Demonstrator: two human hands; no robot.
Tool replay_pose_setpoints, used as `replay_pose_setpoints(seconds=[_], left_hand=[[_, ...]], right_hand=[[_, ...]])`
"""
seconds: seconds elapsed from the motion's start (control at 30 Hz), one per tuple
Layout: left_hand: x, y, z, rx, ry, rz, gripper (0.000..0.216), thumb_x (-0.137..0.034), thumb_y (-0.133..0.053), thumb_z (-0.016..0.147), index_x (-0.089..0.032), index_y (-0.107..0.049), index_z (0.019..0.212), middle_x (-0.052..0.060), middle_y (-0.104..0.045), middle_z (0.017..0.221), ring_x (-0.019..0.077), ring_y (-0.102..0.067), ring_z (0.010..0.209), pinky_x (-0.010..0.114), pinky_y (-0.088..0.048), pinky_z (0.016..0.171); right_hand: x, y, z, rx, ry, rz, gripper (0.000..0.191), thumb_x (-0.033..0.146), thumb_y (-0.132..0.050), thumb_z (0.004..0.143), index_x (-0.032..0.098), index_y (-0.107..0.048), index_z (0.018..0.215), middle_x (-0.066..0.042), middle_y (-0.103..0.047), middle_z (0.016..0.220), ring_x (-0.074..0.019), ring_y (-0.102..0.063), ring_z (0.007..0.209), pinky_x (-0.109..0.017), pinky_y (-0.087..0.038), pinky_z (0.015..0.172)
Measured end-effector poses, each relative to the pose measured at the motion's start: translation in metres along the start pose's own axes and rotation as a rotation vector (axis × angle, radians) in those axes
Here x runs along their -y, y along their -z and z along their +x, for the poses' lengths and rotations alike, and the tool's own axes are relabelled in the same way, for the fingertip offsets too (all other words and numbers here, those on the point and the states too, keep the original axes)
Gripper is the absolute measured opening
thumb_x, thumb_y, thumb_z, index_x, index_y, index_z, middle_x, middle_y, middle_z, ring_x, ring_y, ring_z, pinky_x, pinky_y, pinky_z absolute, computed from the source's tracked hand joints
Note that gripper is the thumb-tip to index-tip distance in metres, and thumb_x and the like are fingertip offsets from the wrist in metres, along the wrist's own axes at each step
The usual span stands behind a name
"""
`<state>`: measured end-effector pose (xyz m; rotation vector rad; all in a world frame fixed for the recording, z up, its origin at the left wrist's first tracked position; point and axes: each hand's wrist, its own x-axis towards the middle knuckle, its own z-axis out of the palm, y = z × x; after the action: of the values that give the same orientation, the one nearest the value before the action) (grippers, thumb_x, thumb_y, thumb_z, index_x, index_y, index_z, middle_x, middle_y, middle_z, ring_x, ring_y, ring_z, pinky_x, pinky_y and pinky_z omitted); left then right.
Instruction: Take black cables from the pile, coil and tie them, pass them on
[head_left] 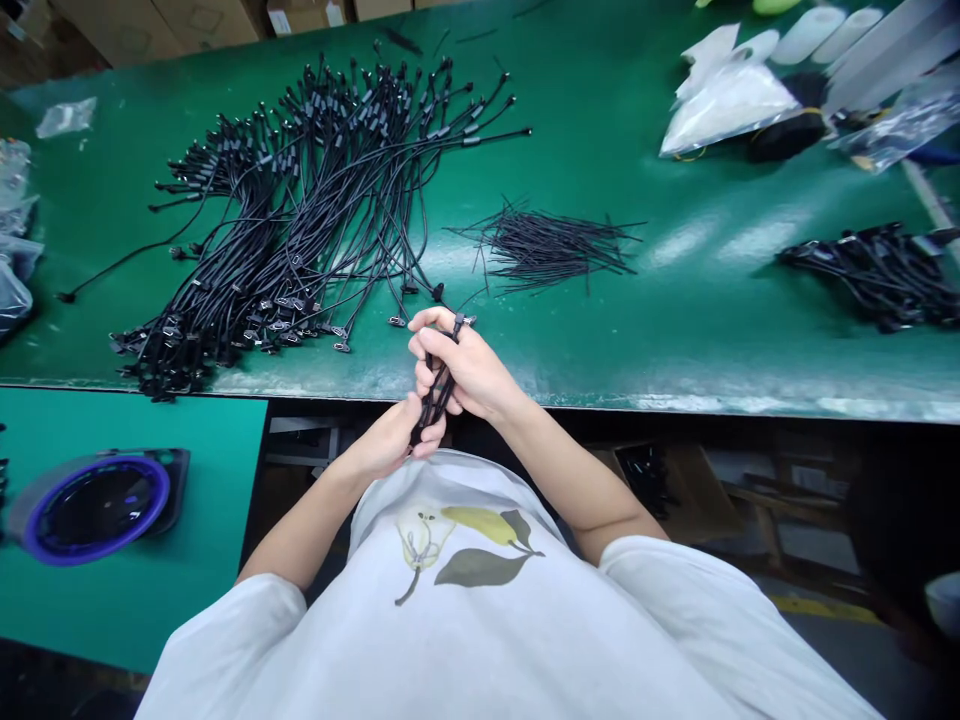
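A folded black cable (442, 388) is held between both hands, just in front of the shirt at the bench's front edge. My left hand (396, 436) is closed around its lower end. Higher up, my right hand (474, 368) is closed on the same cable, with the thumb and fingers near the connector at the top. A thin dark strand by the fingertips is too fine to make out fully. Beyond the hands lies a heap of thin black ties (555, 246). To the left spreads a large pile of loose black cables (300, 210) with connectors at both ends.
Bundled black cables (874, 275) lie at the right of the green bench (675, 340). White plastic bags (727, 105) and rolls (808, 35) sit at the back right. A purple-rimmed round object (97, 508) stands on the lower left table. Cardboard boxes (195, 25) line the far side.
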<state>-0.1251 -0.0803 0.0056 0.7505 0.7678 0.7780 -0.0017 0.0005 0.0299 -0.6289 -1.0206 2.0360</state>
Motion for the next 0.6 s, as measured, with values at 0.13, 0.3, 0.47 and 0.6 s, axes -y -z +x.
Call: replay_pose_setpoints(seconds=[0.13,0.3,0.47,0.6], left_hand=[[-0.005,-0.004,0.002,-0.009,0.089,-0.203,0.052,-0.061,-0.061,0.082,-0.014,-0.061,0.102,0.000,-0.050,0.072,0.0088,-0.048,0.054,0.022,-0.044,0.052],[0.003,-0.010,0.008,-0.089,0.062,-0.339,0.040,-0.050,-0.072,0.079,-0.011,-0.062,0.085,-0.004,-0.044,0.063,0.0036,-0.037,0.046,0.016,-0.037,0.047],[0.009,-0.017,0.008,-0.144,0.066,-0.316,0.044,-0.054,-0.067,0.081,-0.011,-0.061,0.083,-0.003,-0.045,0.063,0.0053,-0.042,0.050,0.018,-0.040,0.050],[0.005,-0.012,0.002,-0.165,0.024,-0.230,0.046,-0.054,-0.066,0.082,-0.013,-0.062,0.102,0.004,-0.056,0.080,0.0061,-0.048,0.054,0.015,-0.033,0.040]], right_hand=[[0.003,0.002,-0.002,-0.029,0.169,-0.146,0.024,0.042,-0.058,0.089,0.020,-0.049,0.093,0.008,-0.051,0.068,-0.0042,-0.051,0.044,-0.014,-0.040,0.038],[0.001,0.004,0.001,-0.037,0.166,-0.077,0.026,0.044,-0.056,0.091,0.019,-0.049,0.088,0.009,-0.048,0.056,-0.0065,-0.052,0.045,-0.019,-0.049,0.048],[-0.003,0.008,0.008,-0.141,0.098,0.044,0.032,0.052,-0.057,0.089,0.021,-0.049,0.094,0.011,-0.043,0.055,-0.0058,-0.046,0.043,-0.018,-0.046,0.043],[-0.002,0.018,0.004,-0.136,0.171,-0.079,0.033,0.044,-0.068,0.082,0.020,-0.051,0.098,0.005,-0.057,0.073,-0.0097,-0.062,0.065,-0.023,-0.055,0.063]])
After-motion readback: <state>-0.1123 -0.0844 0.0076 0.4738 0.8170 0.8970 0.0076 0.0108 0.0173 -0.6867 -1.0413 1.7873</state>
